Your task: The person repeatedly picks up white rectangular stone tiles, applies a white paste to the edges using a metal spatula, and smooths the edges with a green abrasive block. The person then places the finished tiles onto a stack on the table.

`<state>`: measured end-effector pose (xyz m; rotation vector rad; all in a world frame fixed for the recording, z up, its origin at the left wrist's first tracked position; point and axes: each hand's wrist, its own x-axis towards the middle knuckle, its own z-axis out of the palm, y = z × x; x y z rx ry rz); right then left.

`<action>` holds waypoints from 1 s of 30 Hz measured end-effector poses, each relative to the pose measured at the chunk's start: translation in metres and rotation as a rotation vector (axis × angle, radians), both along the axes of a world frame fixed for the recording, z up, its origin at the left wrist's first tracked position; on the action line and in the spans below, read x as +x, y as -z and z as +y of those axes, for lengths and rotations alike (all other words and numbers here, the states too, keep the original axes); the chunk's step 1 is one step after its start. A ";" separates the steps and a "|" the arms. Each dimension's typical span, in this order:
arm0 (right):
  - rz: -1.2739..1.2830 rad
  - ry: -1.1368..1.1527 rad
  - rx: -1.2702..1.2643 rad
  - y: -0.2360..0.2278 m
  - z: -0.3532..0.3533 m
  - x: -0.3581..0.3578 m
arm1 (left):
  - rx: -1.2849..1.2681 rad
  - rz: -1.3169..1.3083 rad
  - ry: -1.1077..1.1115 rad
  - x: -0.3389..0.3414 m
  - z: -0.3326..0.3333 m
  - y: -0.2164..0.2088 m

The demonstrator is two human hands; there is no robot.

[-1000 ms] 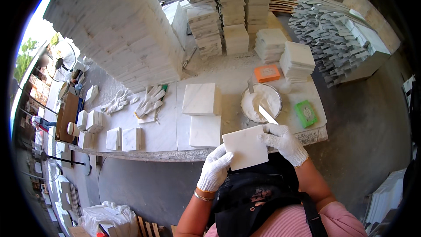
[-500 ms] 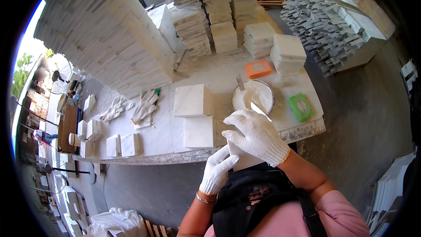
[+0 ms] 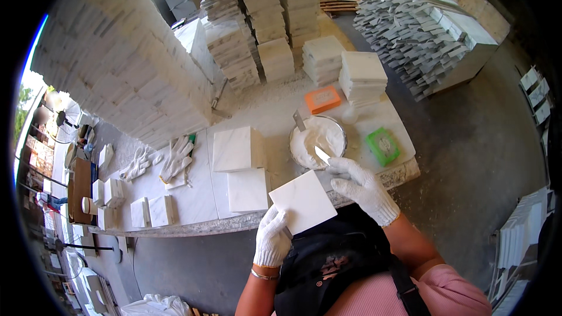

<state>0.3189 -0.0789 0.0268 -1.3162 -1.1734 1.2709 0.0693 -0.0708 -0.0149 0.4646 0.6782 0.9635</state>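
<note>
Square white tile (image 3: 303,202) gripped at its left side by the gloved left hand (image 3: 273,239), the gloved right hand (image 3: 362,189) just beside its right edge
The tile sits above the dark apron (image 3: 328,257), before the table's front edge, its lower-left corner pinched between the left thumb and fingers while the rest juts out to the right, tilted and unsupported by the other hand. The right hand is closed around a light-bladed spatula (image 3: 322,155), its tip over the bowl (image 3: 345,141) of white paste (image 3: 324,131). Half a second ago the right hand lay across the tile and hid most of it; now it has drawn off to the right, leaving the broad face in view. That face looks smooth, pale and almost plain, with straight edges and sharp corners
</note>
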 end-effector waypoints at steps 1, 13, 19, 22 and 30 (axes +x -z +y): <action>-0.183 0.026 0.137 0.002 -0.006 -0.004 | 0.008 0.007 0.011 -0.001 0.001 0.003; -0.865 0.116 0.641 0.016 -0.017 -0.042 | -0.040 -0.021 0.012 0.022 -0.003 -0.007; -0.810 0.297 0.580 0.011 -0.017 -0.002 | -0.065 0.030 -0.005 0.017 -0.006 -0.005; -0.456 0.338 0.302 0.018 -0.025 0.014 | -0.056 0.030 0.018 0.021 -0.006 -0.005; 0.175 0.211 -0.035 0.019 -0.029 0.008 | -0.034 0.018 0.067 0.023 -0.006 -0.004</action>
